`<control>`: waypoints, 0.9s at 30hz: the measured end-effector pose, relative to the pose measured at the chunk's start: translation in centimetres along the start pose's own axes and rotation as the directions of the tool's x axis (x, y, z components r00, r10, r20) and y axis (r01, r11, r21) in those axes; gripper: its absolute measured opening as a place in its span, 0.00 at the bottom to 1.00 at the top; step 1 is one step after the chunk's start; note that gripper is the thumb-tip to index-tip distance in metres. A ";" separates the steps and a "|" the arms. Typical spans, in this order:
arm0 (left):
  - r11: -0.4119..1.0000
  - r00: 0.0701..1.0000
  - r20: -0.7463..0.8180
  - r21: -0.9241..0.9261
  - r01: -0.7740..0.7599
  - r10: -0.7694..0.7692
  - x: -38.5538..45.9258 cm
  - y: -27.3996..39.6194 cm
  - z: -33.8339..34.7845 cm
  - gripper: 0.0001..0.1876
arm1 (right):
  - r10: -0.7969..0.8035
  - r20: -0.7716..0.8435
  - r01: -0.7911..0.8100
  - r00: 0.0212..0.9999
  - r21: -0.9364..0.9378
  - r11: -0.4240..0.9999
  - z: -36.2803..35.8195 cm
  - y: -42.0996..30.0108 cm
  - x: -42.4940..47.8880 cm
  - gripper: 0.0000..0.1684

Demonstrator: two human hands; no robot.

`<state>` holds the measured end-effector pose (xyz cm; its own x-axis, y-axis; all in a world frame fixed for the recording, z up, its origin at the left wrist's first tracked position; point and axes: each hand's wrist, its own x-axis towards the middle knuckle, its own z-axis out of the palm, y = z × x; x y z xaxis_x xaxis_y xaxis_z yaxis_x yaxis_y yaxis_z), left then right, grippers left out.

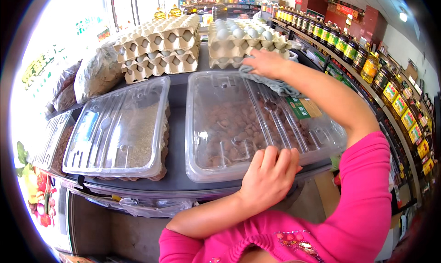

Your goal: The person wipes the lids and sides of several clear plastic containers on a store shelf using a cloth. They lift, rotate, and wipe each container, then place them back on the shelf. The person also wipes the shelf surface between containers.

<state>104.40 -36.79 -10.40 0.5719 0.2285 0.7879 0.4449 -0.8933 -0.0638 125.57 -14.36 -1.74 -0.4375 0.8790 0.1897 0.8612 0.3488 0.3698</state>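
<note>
My right hand (265, 64) presses a grey-blue cloth (268, 82) onto the far right part of a clear plastic lid (220, 90). The lid covers a bin of brown, rounded, nut-like pieces (234, 128). A green and brown label (303, 107) is on the lid beside my right forearm. At the bin's front edge, my left hand (270, 176) has its fingers curled against the rim; its fingertips are partly hidden, so I cannot tell whether they grip it. Left of this bin sits another clear-lidded bin (117, 132) with pale, grain-like contents.
Stacked egg trays (158, 45) and trays of pale eggs (237, 42) stand behind the bins. Plastic-wrapped bags (100, 70) lie at the left. A third lidded bin (51, 142) is at far left. Bottles (344, 42) line a shelf along the right.
</note>
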 end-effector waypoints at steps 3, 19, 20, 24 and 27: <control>1.000 1.000 -0.018 0.002 0.026 -0.025 -0.1 0.2 0.2 0.19 | 0.126 0.185 -0.089 0.975 -0.196 0.977 -0.6 4.1 -3.9 0.23; 0.998 0.996 -0.068 0.033 -0.052 0.054 0.4 0.2 0.5 0.19 | 0.398 0.304 -0.359 0.865 -0.178 0.916 -1.8 1.7 -11.8 0.28; 0.998 0.995 -0.078 0.026 -0.060 0.062 0.4 0.2 0.6 0.19 | 0.412 0.312 -0.362 0.856 -0.206 0.909 -1.9 1.7 -11.7 0.28; 0.997 0.994 -0.092 0.039 -0.059 0.062 0.0 0.1 0.7 0.20 | 0.338 0.222 -0.322 0.915 -0.105 0.941 -1.1 2.9 -11.4 0.29; 0.998 0.992 -0.107 0.026 -0.065 0.067 0.2 0.3 0.9 0.20 | 0.429 0.150 -0.439 0.891 0.039 0.897 -0.1 4.6 -12.0 0.26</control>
<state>105.27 -36.65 -10.82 0.5238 0.1255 0.8426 0.4251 -0.8957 -0.1308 134.72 -23.33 -2.21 0.0189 0.9813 0.1914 0.9752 -0.0603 0.2128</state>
